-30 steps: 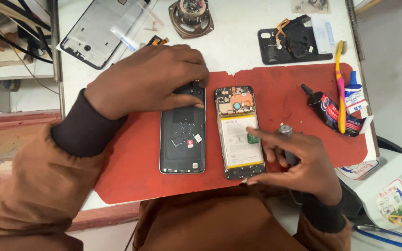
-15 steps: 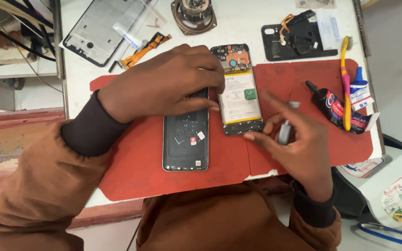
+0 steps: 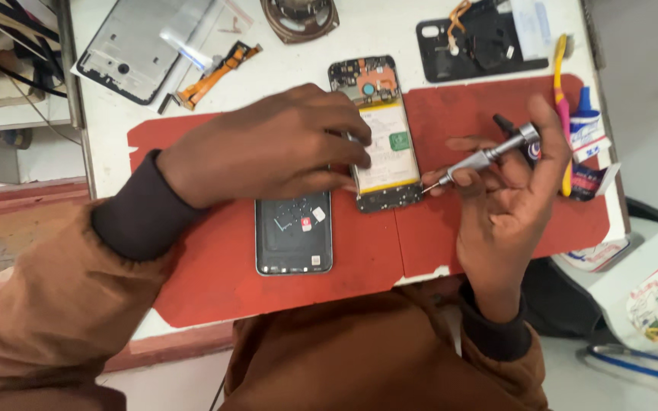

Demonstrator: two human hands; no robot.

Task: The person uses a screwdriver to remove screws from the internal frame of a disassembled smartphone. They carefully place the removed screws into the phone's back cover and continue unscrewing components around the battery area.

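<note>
An opened phone body point(image 3: 381, 129) with a pale battery and exposed circuit board lies across the red mat point(image 3: 359, 251) and the white table. My left hand point(image 3: 268, 148) lies flat over its left side, fingers pressing on it. My right hand point(image 3: 508, 202) holds a small silver screwdriver point(image 3: 481, 158); its tip points at the phone's lower right corner. A dark phone back panel point(image 3: 294, 232) lies on the mat just below my left hand.
At the back left sit a grey phone frame point(image 3: 127, 49) and an orange flex strip point(image 3: 215, 68). A round speaker point(image 3: 298, 15) and a black cover with parts point(image 3: 477, 42) lie at the back. A yellow toothbrush point(image 3: 561, 91) and glue tube point(image 3: 588, 125) rest right.
The opened phone has been slid up toward the back of the table under my left hand. My right hand has raised the screwdriver and brought its tip to the phone's lower corner.
</note>
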